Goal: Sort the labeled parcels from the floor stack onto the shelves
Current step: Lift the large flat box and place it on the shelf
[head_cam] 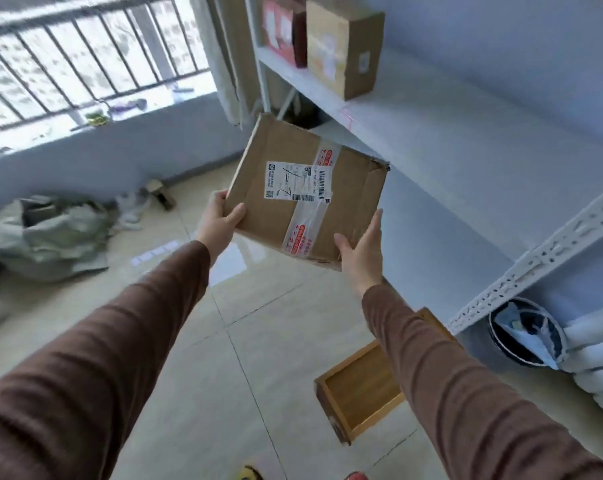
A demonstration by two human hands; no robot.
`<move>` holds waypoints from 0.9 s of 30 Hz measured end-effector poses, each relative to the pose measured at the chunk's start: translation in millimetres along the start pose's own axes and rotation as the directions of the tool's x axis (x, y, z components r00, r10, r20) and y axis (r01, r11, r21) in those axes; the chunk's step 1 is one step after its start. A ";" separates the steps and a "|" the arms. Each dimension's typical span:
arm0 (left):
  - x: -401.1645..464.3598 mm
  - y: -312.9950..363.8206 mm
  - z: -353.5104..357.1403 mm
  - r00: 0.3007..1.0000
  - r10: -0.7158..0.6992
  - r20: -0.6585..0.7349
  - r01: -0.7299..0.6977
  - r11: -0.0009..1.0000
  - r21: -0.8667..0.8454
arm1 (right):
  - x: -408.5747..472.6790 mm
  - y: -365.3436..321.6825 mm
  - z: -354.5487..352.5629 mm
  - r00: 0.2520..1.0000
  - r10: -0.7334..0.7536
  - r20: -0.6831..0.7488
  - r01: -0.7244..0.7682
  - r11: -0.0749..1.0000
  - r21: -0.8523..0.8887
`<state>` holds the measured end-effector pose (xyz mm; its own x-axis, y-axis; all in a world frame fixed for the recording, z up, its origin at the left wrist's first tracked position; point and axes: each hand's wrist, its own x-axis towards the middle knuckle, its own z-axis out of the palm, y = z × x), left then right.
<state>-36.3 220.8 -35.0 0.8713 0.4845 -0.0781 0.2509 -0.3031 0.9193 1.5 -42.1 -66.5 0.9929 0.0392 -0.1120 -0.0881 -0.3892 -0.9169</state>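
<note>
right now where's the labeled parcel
In the head view the labeled parcel is mid-frame, held in the air between the left hand and right hand, just left of the white shelf.

Light level: bright daylight throughout.
Source: barred window (85, 57) at upper left, overexposed.
Glare: sheen on floor tiles (237, 258).
Shadows: soft and faint.
Blur: slight motion softness overall.
Distortion: wide-angle bending at edges; shelf upright (535, 261) curved.
</note>
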 end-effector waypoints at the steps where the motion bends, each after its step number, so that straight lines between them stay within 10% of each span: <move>1: -0.5 10.8 -31.2 0.999 0.023 -0.043 -0.025 0.999 -0.031 | -0.5 -29.4 12.0 0.998 -0.054 0.019 0.054 0.998 0.022; 14: -63.0 44.3 -400.2 0.866 0.167 -0.472 -0.295 0.932 -0.211 | -83.8 -316.5 237.9 0.826 -0.548 0.132 0.498 0.820 0.283; 27: -98.4 -3.6 -574.2 0.756 -0.050 -0.653 -0.221 0.919 -0.326 | -120.1 -450.7 412.1 0.588 -0.754 0.293 0.657 0.656 0.371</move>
<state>-365.0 645.4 190.8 0.3703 0.9173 0.1467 -0.0991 -0.1181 0.9880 -110.8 507.9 202.4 0.6267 0.5864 0.5132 0.5649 0.1118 -0.8175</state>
